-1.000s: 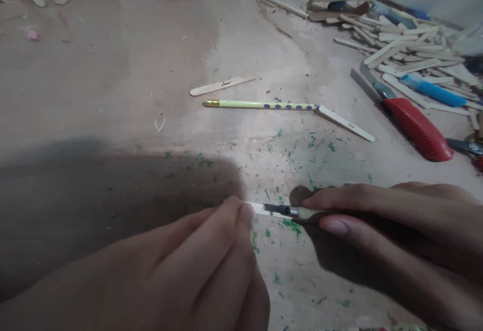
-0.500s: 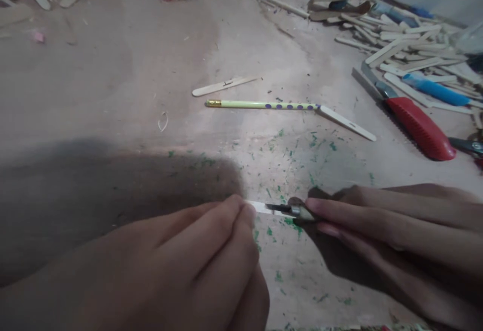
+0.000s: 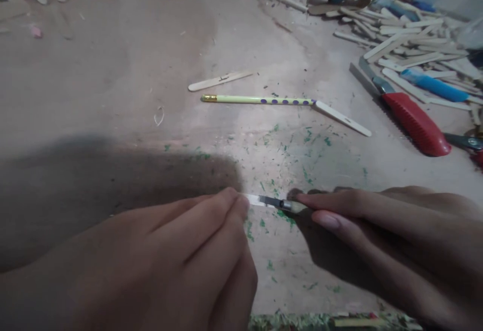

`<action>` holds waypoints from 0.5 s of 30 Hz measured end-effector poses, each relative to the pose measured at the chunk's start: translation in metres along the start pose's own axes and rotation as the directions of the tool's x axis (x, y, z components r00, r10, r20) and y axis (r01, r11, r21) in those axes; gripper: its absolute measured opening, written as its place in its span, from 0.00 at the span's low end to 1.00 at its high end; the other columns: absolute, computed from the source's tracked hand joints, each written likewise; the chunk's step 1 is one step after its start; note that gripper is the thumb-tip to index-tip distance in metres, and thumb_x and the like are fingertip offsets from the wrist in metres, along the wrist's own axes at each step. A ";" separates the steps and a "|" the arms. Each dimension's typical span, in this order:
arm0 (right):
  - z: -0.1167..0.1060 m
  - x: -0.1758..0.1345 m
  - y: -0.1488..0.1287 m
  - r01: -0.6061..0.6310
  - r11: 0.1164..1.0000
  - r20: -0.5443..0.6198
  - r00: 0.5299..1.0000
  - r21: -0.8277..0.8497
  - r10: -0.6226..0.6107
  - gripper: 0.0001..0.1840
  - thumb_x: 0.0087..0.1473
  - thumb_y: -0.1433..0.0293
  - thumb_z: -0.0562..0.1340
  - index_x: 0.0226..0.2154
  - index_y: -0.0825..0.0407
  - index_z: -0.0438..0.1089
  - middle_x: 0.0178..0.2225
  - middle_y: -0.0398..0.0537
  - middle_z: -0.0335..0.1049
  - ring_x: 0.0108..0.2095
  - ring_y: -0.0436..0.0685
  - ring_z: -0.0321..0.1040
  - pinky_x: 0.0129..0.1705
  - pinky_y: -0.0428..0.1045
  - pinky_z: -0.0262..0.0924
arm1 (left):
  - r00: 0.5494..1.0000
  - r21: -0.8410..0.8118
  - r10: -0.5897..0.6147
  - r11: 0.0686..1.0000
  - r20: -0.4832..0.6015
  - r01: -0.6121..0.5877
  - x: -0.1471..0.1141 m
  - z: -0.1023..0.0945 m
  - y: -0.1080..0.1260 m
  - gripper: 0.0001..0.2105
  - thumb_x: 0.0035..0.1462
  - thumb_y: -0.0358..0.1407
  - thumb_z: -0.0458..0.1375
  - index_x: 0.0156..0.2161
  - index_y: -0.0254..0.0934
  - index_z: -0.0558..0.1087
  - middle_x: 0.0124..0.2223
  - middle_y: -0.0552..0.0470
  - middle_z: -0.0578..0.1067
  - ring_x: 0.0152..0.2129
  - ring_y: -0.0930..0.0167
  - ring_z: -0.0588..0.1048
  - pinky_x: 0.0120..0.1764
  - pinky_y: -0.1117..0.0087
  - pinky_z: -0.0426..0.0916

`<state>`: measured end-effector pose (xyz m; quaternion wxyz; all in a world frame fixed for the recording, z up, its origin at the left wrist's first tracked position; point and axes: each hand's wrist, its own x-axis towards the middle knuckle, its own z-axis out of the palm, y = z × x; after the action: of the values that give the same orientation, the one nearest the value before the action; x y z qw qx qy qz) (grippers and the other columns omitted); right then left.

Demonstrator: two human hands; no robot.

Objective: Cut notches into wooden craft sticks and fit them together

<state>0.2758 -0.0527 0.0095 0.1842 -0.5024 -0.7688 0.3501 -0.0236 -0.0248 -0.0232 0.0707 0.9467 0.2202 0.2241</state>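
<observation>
Blade tool (image 3: 287, 205) over a pale strip (image 3: 252, 199), held between left hand (image 3: 188, 253) and right hand (image 3: 392, 235), low over the counter (image 3: 113, 79).

The left hand is closed, its bunched fingertips and thumb pinching one end of the strip; it reaches in from the lower left, back of the hand upward. The right hand grips the tool's handle between thumb and forefinger, both stretched out toward the left hand; it comes in from the right edge, and its other fingers are partly hidden. The dark blade overlaps the strip just beside the left fingertips; whether the strip touches the counter, I cannot tell. Green flecks (image 3: 286, 217) lie around it, with a pencil (image 3: 241, 99) farther back.
</observation>
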 end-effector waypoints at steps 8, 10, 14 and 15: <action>-0.002 0.005 0.001 0.086 0.982 -0.025 0.995 -0.166 -0.092 0.10 0.76 0.69 0.60 0.46 0.42 0.77 0.33 0.41 0.84 0.29 0.55 0.83 0.23 0.48 0.71 | 0.995 0.033 0.096 0.995 0.034 -0.097 -0.001 -0.006 -0.007 0.10 0.76 0.35 0.54 0.52 0.38 0.78 0.59 0.43 0.81 0.59 0.60 0.78 0.60 0.59 0.82; -0.001 0.003 0.003 0.113 0.973 -0.052 0.991 -0.199 -0.126 0.11 0.77 0.70 0.59 0.49 0.41 0.76 0.31 0.40 0.82 0.27 0.55 0.81 0.23 0.49 0.70 | 0.990 0.045 0.129 0.990 0.054 -0.132 0.002 -0.006 -0.008 0.11 0.76 0.34 0.54 0.53 0.37 0.78 0.60 0.42 0.80 0.59 0.60 0.77 0.61 0.59 0.81; -0.001 -0.001 0.007 0.225 0.930 -0.046 0.968 -0.292 -0.249 0.14 0.79 0.73 0.56 0.59 0.41 0.71 0.29 0.38 0.77 0.23 0.53 0.74 0.22 0.52 0.64 | 0.991 0.041 0.118 0.992 0.061 -0.121 0.007 -0.007 -0.009 0.09 0.75 0.31 0.54 0.50 0.39 0.77 0.56 0.45 0.81 0.57 0.59 0.78 0.58 0.57 0.82; -0.002 -0.001 0.007 0.259 0.908 -0.031 0.958 -0.330 -0.284 0.14 0.79 0.73 0.56 0.60 0.43 0.70 0.29 0.39 0.78 0.23 0.53 0.74 0.23 0.53 0.64 | 0.992 0.034 0.112 0.993 0.058 -0.114 0.008 -0.007 -0.009 0.08 0.75 0.31 0.54 0.49 0.40 0.76 0.55 0.46 0.81 0.56 0.60 0.79 0.56 0.57 0.82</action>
<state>0.2824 -0.0514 0.0055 0.1765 -0.4272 -0.8702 0.1706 -0.0239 -0.0127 -0.0161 0.0465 0.9648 0.1680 0.1971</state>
